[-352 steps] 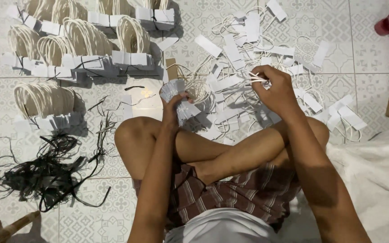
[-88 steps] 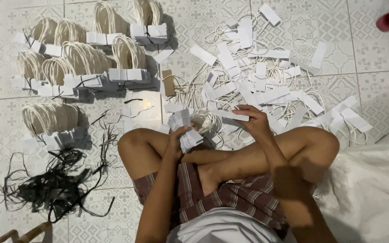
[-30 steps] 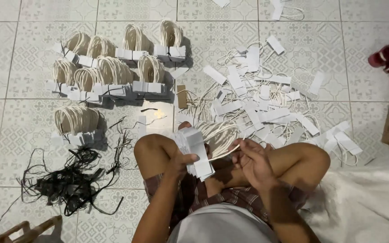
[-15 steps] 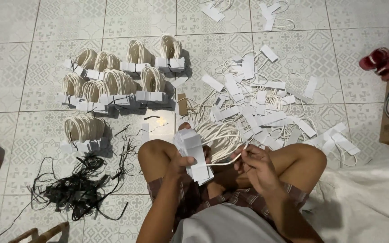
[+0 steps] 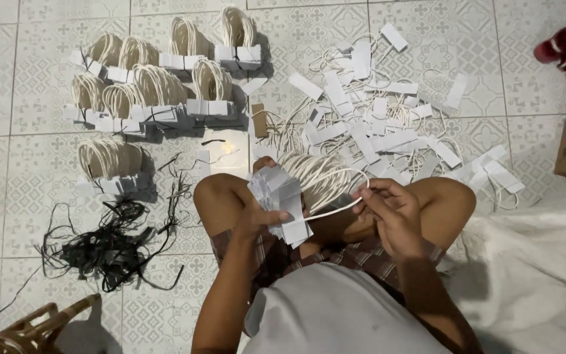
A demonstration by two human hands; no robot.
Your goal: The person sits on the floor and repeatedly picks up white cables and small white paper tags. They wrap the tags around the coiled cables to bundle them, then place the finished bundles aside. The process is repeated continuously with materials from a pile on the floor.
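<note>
1. We sit on the tiled floor (image 5: 54, 85) with our legs crossed.
2. Our left hand (image 5: 257, 216) is closed around a stack of white tags (image 5: 282, 196), held just above our knees.
3. Our right hand (image 5: 391, 210) pinches a cream loop (image 5: 335, 206) between thumb and fingers. The loop runs from the stack to this hand.
4. More loops hang in a bunch (image 5: 316, 174) from the stack, over our lap.
5. In front of us on the right lies a loose pile of tags and loops (image 5: 388, 124), all mixed up.
6. On the left sit neat bundles (image 5: 158, 85), with a heap of black strings (image 5: 109, 242) near them.
7. What could go wrong: we think the stack could slip, because it is fanned out and thick for one hand. Then the tags would fall and mix.
8. The pinched loop looks thin. If we pull it hard, it could snag the other loops and knot.
9. The loose pile is near our knee. A leg move could push it into the neat bundles.
</note>
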